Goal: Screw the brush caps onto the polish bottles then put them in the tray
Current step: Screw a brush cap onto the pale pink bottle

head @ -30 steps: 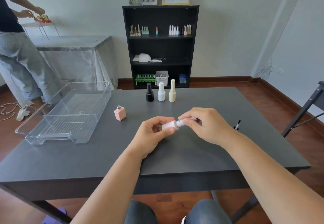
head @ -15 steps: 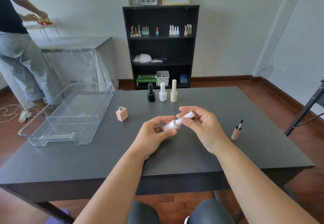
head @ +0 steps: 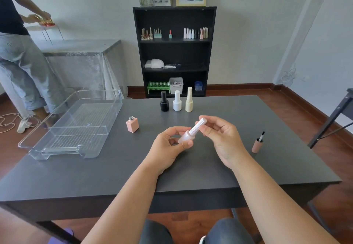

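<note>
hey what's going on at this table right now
A person is fitting a ribbed white brush cap onto a pale pink polish bottle: the left hand grips the bottle, the right hand pinches the cap. Three capped bottles stand at the back. A square pink bottle is uncapped, its brush cap apart. The clear tray holds no bottles.

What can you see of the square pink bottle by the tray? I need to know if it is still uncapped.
The square pink bottle stands upright on the dark table, just right of the clear tray and apart from it. Its body looks like glossy opaque pink glass or plastic, with flat sides. The silver threaded neck is bare: no cap is on it. Neither hand touches it.
</note>
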Motion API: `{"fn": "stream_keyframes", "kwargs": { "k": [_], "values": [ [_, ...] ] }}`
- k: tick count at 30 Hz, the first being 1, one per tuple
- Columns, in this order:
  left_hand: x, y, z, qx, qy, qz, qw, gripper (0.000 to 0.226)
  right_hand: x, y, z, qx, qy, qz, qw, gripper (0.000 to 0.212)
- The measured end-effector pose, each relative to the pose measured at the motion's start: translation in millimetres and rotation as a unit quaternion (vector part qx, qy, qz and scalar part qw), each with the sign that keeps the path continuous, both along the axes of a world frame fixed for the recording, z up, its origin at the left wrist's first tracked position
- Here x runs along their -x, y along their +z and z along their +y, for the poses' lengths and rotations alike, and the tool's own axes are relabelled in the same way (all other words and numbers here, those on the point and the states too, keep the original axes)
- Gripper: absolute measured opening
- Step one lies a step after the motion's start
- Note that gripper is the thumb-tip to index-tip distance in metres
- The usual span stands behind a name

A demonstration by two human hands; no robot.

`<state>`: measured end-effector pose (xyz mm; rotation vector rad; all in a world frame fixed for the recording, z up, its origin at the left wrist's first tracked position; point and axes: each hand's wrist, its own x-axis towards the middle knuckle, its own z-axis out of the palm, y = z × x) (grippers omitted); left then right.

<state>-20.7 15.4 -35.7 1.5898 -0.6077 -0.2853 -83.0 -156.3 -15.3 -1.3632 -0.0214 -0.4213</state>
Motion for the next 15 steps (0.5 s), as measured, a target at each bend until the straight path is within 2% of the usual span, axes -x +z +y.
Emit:
{"fn": "stream_keyframes", "kwargs": {
  "k": [2, 5, 11, 15],
  "values": [
    [0.0, -0.3, 0.5, -0.002, 0.001, -0.008, 1.0, 0.031, -1.9, 2.0, 4.5, -0.013, 0.01, -0.006, 1.0, 0.016],
    [0.9, -0.2, 1.0, -0.004, 0.007, -0.013, 1.0, 0.03, -5.1, 3.5, 10.3, -0.032, 0.015, -0.004, 0.999, 0.023],
    [1.9, -3.4, -0.6, -0.028, 0.031, -0.038, 0.998, 0.029, -12.3, 0.5, 14.8, 0.01, -0.093, 0.048, 0.995, 0.015],
    [3.2, -4.5, -2.9, -0.036, 0.062, -0.076, 0.994, 0.03, -16.2, -3.1, 20.6, 0.042, -0.137, 0.046, 0.989, 0.013]
  ]
}}
